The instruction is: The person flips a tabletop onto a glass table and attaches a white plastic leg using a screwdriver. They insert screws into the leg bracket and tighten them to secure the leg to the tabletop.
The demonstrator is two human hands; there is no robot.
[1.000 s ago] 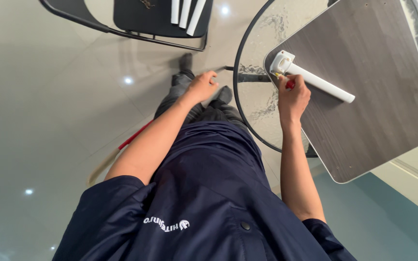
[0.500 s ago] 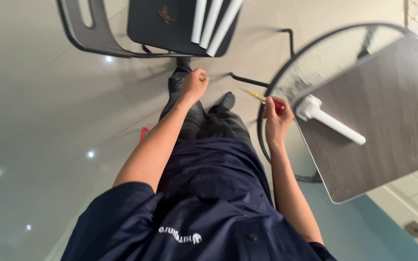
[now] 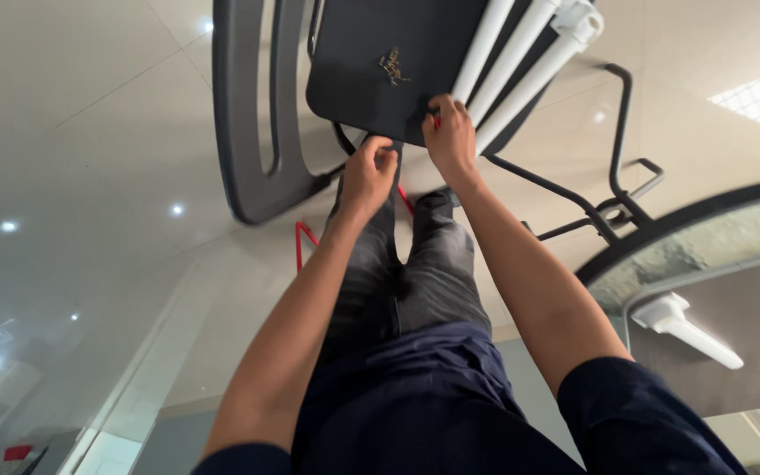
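Head view: both my hands are at the near edge of the dark chair seat (image 3: pixel 371 66), which lies ahead of me, beyond my knees.

Right hand (image 3: pixel 450 132) rests on the seat edge, fingers curled together around something small and red (image 3: pixel 435 119); only a sliver shows, so I can't tell what it is. It sits just beside the lower ends of the three white tubes (image 3: pixel 521 53).

The tubes lie side by side on the seat. Their long axis runs from my right hand up and away to the right, toward the top edge of the frame. So the tubes are directly ahead-right of the right hand, touching or nearly so.

Left hand (image 3: pixel 369 171) is closed in a loose fist just below the seat edge, at the frame junction. Can't tell whether it grips anything.

Right hand is clearly the nearer one to the tubes; left is a little further off, to the side.

A fourth white tube (image 3: pixel 692 327) lies on the grey tabletop (image 3: pixel 749 299) far right, well apart from both hands.
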